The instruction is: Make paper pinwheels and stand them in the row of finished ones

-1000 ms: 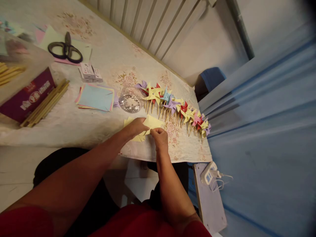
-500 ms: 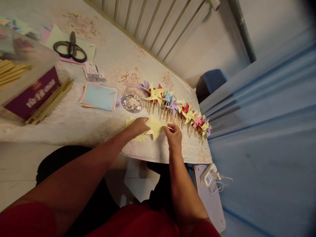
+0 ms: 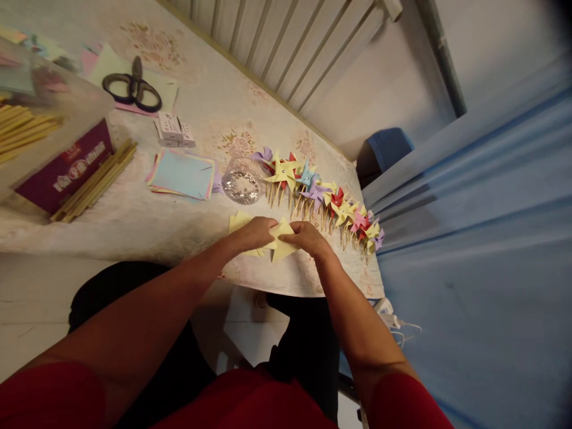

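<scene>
A yellow paper pinwheel piece (image 3: 285, 249) is held up between both hands, above the near edge of the table. My left hand (image 3: 259, 232) is closed on its left side, fingers pinched. From the right, my right hand (image 3: 307, 237) is closed on the same paper near its centre. Other yellow paper pieces (image 3: 239, 220) lie on the cloth under and beside my left hand. Beyond the hands sits a clear round dish (image 3: 241, 185) of small shiny metal bits. Finished pinwheels (image 3: 315, 192) on sticks lie in a row to its right.
Left of the dish is a stack of coloured paper squares (image 3: 181, 174), with small white boxes (image 3: 172, 129) and black-handled scissors (image 3: 134, 92) behind. A bin (image 3: 67, 167) with sticks (image 3: 96, 182) beside it stands at far left. A blue curtain (image 3: 469, 256) hangs at right.
My right hand has moved left and inward over the yellow paper, and its forearm has swung outward. The paper's right part is now gathered toward the centre. My left hand keeps its hold.
</scene>
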Demonstrator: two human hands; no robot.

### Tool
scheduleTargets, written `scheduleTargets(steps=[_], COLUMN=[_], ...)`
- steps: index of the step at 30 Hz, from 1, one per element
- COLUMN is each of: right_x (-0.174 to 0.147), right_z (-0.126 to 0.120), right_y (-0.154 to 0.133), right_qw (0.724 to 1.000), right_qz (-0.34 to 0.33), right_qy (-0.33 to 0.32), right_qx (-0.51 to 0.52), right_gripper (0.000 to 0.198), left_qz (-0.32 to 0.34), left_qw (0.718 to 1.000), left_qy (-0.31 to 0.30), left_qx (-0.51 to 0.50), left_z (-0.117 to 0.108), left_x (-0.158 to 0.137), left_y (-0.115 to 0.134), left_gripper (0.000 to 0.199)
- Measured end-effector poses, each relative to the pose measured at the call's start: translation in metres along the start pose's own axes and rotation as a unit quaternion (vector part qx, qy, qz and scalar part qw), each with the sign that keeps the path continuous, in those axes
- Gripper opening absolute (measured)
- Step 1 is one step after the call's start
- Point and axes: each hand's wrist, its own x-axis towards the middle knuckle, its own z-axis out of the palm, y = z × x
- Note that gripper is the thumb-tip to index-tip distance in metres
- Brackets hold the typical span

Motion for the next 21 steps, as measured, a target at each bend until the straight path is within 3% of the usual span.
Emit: scheduleTargets(steps=[13, 17, 21], right_x=[0.005, 0.002, 0.001], right_z=[0.01, 0.004, -0.001], right_y=[0.01, 0.005, 0.0], right_qw=[0.999, 0.995, 0.973], right_qz=[0.002, 0.013, 0.005], right_qy=[0.032, 0.053, 0.095], right_qx=[-0.023, 0.086, 0.208], right_gripper=[0.014, 0.022, 0.033], left_qz=[-0.027, -0.072, -0.071], left_qw=[0.999, 0.979, 0.92], left_qy=[-0.012, -0.01, -0.004], left_qx=[-0.041, -0.192, -0.386], left_z=[-0.001, -0.01, -0.017], left_x=[-0.001, -0.005, -0.007], left_y=[-0.001, 0.002, 0.006], left_gripper=[0.021, 0.029, 0.048])
